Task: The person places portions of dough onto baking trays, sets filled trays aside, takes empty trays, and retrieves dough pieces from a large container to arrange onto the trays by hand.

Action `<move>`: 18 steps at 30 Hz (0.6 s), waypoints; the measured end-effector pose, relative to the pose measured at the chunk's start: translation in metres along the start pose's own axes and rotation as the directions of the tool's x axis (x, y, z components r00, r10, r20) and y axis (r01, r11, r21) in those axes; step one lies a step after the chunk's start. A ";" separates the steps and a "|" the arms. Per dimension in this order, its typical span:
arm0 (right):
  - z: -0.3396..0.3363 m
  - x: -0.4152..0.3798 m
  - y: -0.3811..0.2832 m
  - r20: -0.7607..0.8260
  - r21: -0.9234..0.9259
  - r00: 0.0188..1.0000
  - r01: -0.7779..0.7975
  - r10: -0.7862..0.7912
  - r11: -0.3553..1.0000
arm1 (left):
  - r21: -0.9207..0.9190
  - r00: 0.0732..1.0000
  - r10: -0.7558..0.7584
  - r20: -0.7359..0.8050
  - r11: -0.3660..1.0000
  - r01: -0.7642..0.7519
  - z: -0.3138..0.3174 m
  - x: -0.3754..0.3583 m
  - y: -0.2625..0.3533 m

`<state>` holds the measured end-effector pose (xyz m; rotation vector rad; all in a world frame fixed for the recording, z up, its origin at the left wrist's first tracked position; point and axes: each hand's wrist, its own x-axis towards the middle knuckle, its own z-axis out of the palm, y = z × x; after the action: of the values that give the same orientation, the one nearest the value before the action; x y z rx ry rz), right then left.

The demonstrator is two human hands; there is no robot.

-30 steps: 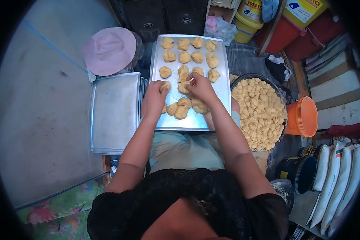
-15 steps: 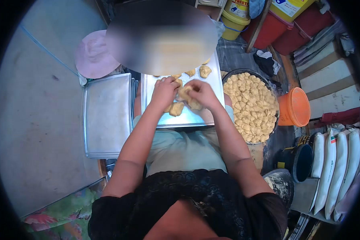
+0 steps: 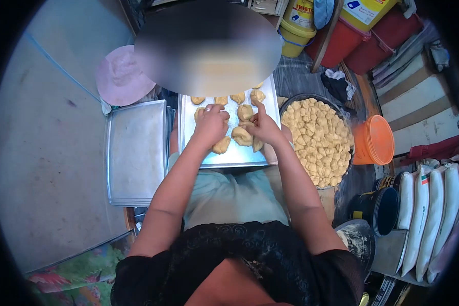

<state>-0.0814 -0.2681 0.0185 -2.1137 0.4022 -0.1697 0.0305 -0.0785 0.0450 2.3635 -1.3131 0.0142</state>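
A shallow metal tray (image 3: 227, 161) rests across the lap with several lumps of yellowish dough on it. My left hand (image 3: 211, 124) is bent over a piece of dough (image 3: 199, 114) on the tray's left side, its fingers curled and partly hiding what lies beneath. My right hand (image 3: 264, 126) has thumb and index finger spread, touching the dough beside them. Near its fingertips sit a rounded lump (image 3: 245, 112) and, closer to me, a folded-looking lump (image 3: 241, 136). Another lump (image 3: 221, 145) lies just below my left hand.
A big round dark tub (image 3: 353, 148) full of dough pieces stands at my right, with an orange bucket (image 3: 375, 138) beyond it. Stacked metal trays (image 3: 136, 153) are at my left, below a pink hat (image 3: 123, 76). A blurred oval covers the tray's far end.
My hands have moved apart from around the dough in the middle. My right hand has shifted right and opened, leaving lumps on the tray. The view has shifted slightly.
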 end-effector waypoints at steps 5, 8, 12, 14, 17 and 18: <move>-0.018 -0.013 0.008 -0.052 0.131 0.997 -0.057 0.064 0.990 | -0.150 0.966 0.130 -0.224 0.975 -0.166 0.032 0.028 0.016; -0.027 -0.009 0.018 -0.282 0.213 0.959 0.083 -0.020 0.974 | -0.162 0.988 0.133 0.077 0.980 -0.119 0.051 0.040 0.013; -0.022 -0.012 0.006 -0.401 -0.157 0.899 0.125 -0.179 0.980 | -0.051 0.961 0.061 0.269 0.997 -0.050 0.022 0.043 0.029; -0.016 -0.024 -0.002 -0.287 -0.373 0.933 0.101 -0.218 0.922 | 0.017 0.967 0.044 0.252 0.999 -0.050 0.017 0.036 0.031; -0.022 -0.037 0.006 -0.282 -0.321 0.917 0.188 -0.283 0.928 | -0.061 0.963 0.144 -0.226 0.985 -0.161 0.022 0.011 0.021; -0.026 -0.044 0.010 -0.262 -0.345 0.910 0.222 -0.321 0.912 | -0.129 0.968 0.079 -0.236 0.985 -0.112 0.012 -0.002 0.018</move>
<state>-0.1315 -0.2783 0.0259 -2.4563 0.3281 -0.6544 0.0128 -0.0899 0.0402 2.1068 -1.2701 0.2118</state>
